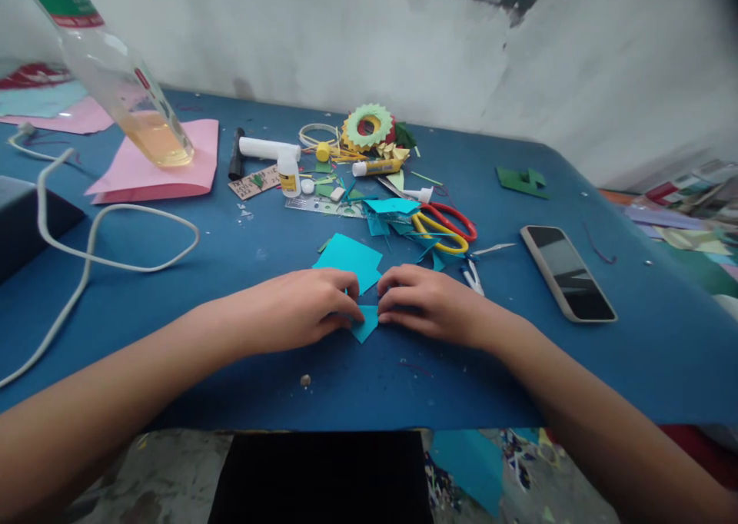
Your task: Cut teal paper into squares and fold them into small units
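A small folded piece of turquoise paper lies near the table's front edge, between my two hands. My left hand has its curled fingers on the paper's left side, thumb and fingertips pressed to it. From the other side, my right hand touches the right edge with bent fingertips. Just behind rests a larger stack of turquoise paper squares, its lower part partly covered by my fingers. Scissors with red and yellow handles lie beyond my right hand, next to turquoise scraps.
A clear bottle stands on pink paper at the left, near a white cable. A phone lies at the right. Behind are a glue bottle, a glue stick, a ruler and paper rings.
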A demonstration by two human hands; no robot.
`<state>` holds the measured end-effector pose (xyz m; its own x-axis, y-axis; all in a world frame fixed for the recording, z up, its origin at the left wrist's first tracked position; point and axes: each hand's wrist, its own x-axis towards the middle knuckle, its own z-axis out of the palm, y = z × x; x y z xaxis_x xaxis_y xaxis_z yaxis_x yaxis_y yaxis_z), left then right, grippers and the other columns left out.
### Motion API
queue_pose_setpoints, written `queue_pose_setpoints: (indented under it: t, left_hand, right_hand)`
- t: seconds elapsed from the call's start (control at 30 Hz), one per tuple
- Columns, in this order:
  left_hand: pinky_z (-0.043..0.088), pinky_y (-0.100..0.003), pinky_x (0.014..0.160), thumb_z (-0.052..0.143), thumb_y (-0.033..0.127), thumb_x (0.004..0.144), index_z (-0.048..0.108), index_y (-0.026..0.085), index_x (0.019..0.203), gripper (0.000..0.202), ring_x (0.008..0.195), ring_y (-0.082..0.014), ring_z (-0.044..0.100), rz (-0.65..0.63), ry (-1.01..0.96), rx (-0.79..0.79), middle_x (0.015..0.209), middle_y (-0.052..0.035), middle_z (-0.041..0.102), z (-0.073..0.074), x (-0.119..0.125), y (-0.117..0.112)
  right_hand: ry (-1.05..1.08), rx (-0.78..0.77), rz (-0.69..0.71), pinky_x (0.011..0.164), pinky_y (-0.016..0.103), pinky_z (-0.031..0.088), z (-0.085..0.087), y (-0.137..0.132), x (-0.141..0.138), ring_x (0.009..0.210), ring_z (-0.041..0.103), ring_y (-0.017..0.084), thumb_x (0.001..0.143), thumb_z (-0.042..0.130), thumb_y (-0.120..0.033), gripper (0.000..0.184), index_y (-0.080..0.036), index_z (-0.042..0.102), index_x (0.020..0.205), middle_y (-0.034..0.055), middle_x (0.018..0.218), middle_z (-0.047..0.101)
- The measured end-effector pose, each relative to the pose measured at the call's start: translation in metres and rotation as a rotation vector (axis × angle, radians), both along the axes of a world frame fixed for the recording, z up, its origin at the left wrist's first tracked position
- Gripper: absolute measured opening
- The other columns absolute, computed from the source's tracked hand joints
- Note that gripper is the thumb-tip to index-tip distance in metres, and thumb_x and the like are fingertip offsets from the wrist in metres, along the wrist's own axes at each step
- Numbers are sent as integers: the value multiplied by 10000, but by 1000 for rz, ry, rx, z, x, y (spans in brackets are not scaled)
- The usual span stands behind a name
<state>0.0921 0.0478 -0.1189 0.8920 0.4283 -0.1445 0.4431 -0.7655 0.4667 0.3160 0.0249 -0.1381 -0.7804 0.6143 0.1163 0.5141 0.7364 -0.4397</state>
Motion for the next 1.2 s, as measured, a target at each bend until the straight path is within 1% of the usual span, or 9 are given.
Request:
queue_pose_setpoints:
  t: [0.1,0.2,0.37,0.53,0.63,0.73,0.83,1.0,1.2]
  left_hand:
    - [412,-230,740,479,153,859,680,263,978,258,827,-140,586,-6,-1,10,993,-20,591,1,0,0]
    - [416,-243,739,465,155,864,680,247,981,262,826,-149,585,-9,0,15,991,-35,591,1,0,-1]
    - [423,-274,752,413,155,882,667,229,983,283,848,-170,577,-43,8,97,994,-55,591,-1,1,-5]
    - [441,-285,754,437,98,842,615,185,1055,291,882,-189,568,-122,34,172,987,-72,596,-2,7,-14]
    - [454,-308,712,457,120,825,597,163,1065,281,827,-204,569,-158,38,236,955,-77,595,-5,11,-21]
    - [453,-325,691,438,136,828,597,136,1032,259,773,-205,556,-169,14,304,927,-85,585,-9,12,-25]
    - [447,-316,709,419,147,839,607,125,987,240,763,-193,544,-169,-9,329,895,-86,576,-12,13,-27]
    - [450,-319,702,421,145,841,625,133,917,218,749,-194,544,-131,0,309,859,-84,571,-13,15,-28]
    - [453,-315,692,421,134,836,645,151,920,240,756,-193,563,-78,22,291,852,-74,587,-13,18,-29]
  right_hand:
    - [37,-82,-34,774,310,464,-1,2,-3,876,539,173,850,556,-221,88,-160,620,844,79,932,566]
    - [36,-138,-66,772,313,461,0,3,-6,861,533,171,841,566,-210,63,-162,605,827,70,910,548]
    - [13,-144,-66,767,323,450,-1,5,-9,856,521,183,850,547,-194,67,-148,587,821,74,887,547]
    - [30,-131,-47,763,334,438,-4,5,-9,847,513,192,858,533,-188,64,-145,572,831,80,878,555]
    - [48,-134,-46,777,343,427,-4,4,-8,860,509,194,864,510,-160,52,-141,557,874,83,891,569]
    - [34,-146,-56,791,354,418,-4,4,-9,876,505,198,864,502,-146,64,-143,548,908,85,916,577]
    - [19,-152,-63,796,363,413,-3,4,-10,883,503,202,868,494,-146,69,-153,546,912,84,925,576]
    - [29,-167,-69,801,361,413,-3,4,-8,883,501,198,872,488,-151,63,-160,543,903,78,918,568]
    - [59,-216,-95,809,342,416,0,1,-7,901,504,187,833,555,-163,88,-161,526,916,68,930,561]
